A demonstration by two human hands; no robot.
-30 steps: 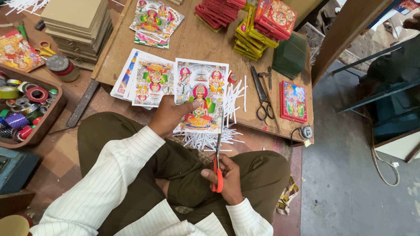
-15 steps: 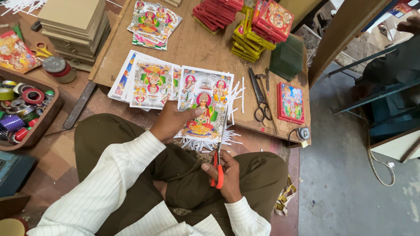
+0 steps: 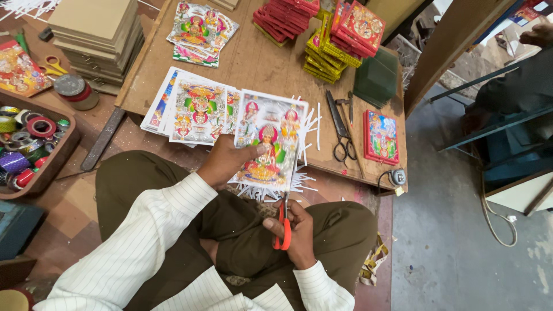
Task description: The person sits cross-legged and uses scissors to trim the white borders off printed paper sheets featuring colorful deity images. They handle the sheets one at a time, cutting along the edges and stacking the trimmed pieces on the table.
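Nearest the camera, orange-handled scissors (image 3: 284, 222) are gripped in the right hand (image 3: 295, 235), fingers closed through the loops, the blades pointing away up the right edge of a colourful printed picture sheet (image 3: 269, 141). The sheet is pinched at its left side by the left hand (image 3: 229, 160), thumb on top and fingers beneath, and is held above the lap at the near edge of the low wooden table (image 3: 253, 55). White paper trimmings (image 3: 271, 191) are scattered below the sheet and beside it.

The cut would best be kept straight along the printed border (the white margin looks narrow), with the sheet held taut and fed steadily toward the blades rather than the blades being chased across it; the left thumb is best kept well away from the cutting line.

Farther off, a fan of similar prints (image 3: 193, 106) is laid on the table, with black shears (image 3: 341, 129) to the right and a red framed picture (image 3: 381, 137) beyond them. Stacks of red and yellow boxes (image 3: 340, 34) are piled at the far side, and a tray of tape rolls (image 3: 26, 144) sits at the left.
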